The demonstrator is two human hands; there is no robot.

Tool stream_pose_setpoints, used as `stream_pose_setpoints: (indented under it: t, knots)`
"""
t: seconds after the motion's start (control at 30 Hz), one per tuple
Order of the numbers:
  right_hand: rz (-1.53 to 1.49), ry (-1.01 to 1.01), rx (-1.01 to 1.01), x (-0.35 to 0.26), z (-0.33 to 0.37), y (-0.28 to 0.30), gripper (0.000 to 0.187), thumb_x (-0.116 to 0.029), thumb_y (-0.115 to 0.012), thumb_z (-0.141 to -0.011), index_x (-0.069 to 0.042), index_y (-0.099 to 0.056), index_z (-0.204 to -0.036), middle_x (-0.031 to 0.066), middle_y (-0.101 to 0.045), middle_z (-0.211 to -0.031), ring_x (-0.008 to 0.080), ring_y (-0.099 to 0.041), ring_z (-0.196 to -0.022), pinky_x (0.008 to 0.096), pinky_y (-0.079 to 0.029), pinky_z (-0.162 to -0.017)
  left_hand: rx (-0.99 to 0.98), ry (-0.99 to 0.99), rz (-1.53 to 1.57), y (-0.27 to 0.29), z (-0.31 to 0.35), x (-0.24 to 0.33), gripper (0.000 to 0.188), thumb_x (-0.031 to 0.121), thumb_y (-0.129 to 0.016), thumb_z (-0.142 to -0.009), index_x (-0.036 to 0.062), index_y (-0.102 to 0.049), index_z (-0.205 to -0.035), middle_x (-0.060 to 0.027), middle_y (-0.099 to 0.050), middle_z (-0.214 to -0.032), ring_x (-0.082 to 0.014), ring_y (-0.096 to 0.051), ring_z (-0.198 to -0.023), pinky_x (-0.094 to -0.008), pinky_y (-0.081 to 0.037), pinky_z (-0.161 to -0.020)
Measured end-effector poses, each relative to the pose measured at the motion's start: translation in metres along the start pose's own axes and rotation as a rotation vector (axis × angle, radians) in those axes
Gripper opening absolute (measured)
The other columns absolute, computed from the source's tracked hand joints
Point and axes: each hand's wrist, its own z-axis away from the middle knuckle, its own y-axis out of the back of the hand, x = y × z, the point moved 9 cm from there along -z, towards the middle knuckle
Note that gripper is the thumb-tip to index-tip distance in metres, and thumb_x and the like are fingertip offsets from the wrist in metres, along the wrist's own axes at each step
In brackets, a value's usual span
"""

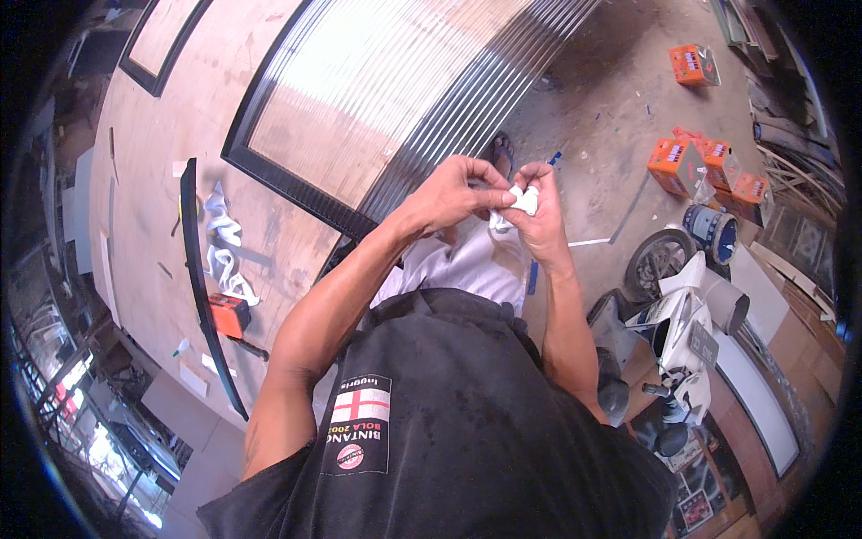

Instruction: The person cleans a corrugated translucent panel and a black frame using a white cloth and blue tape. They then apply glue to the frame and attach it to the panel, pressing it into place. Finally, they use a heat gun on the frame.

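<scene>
Both hands meet in front of my body, above my light-coloured trousers. A small crumpled white piece (pixel 523 201), cloth or paper by its look, is bunched between the fingers. My left hand (pixel 456 194) pinches its left side with thumb and fingertips. Curled around its right side is my right hand (pixel 542 219). Just beyond the hands, on the worktable (pixel 148 193), lies a black-framed panel (pixel 305 196) with ribbed, see-through glazing. Neither hand touches the panel's frame, as far as I can see.
On the table at left lie a long black strip (pixel 192 242), a twisted white ribbon-like piece (pixel 221 225) and an orange-and-black object (pixel 230 315). Orange boxes (pixel 669 167), a paint bucket (pixel 711 232) and a white motorbike (pixel 687 310) stand on the floor at right.
</scene>
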Motion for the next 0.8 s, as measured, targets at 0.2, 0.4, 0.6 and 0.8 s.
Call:
stream_pose_setpoints:
  t: [0.2,0.4,0.6,0.8]
  knots:
    - [0.427,-0.057,0.177,-0.001,0.015,0.031,0.029,-0.009,-0.081,-0.079,-0.005,-0.061,-0.099,-0.0015,-0.059,-0.082,0.0084,-0.054,-0.076,0.0257,-0.044,-0.068,0.026,-0.068,-0.103,0.005,-0.007,-0.011,0.012,0.008,-0.078,-0.082,-0.0025,-0.072,-0.084,-0.0060,-0.067,-0.071,-0.0107,-0.061,-0.066,-0.0280,-0.048,-0.061]
    - [0.602,-0.061,0.337,0.018,0.033,0.062,0.016,-0.012,-0.075,-0.088,-0.004,-0.067,-0.098,0.0017,-0.066,-0.081,0.0095,-0.059,-0.075,0.0279,-0.048,-0.067,0.215,-0.378,-0.337,-0.006,0.005,0.008,0.010,0.004,-0.077,-0.079,-0.0023,-0.072,-0.086,-0.0104,-0.069,-0.075,-0.0159,-0.064,-0.069,-0.0307,-0.050,-0.064]
    - [-0.334,-0.141,0.407,0.043,0.032,0.051,0.019,-0.004,-0.061,-0.096,-0.002,-0.060,-0.115,0.0082,-0.068,-0.102,0.0160,-0.067,-0.093,0.0316,-0.055,-0.085,0.106,-0.605,-0.552,-0.047,0.015,-0.012,0.014,0.002,-0.079,-0.076,-0.0002,-0.068,-0.084,-0.0095,-0.069,-0.088,-0.0214,-0.068,-0.082,-0.0340,-0.054,-0.072]
    - [-0.520,-0.123,0.279,0.038,0.034,0.041,0.023,-0.002,-0.059,-0.096,0.000,-0.059,-0.119,0.0102,-0.068,-0.109,0.0177,-0.067,-0.100,0.0318,-0.055,-0.088,0.448,-0.495,-0.110,-0.017,0.026,-0.007,0.029,0.007,-0.086,-0.073,0.0016,-0.070,-0.097,-0.0067,-0.067,-0.094,-0.0159,-0.067,-0.083,-0.0318,-0.056,-0.068]
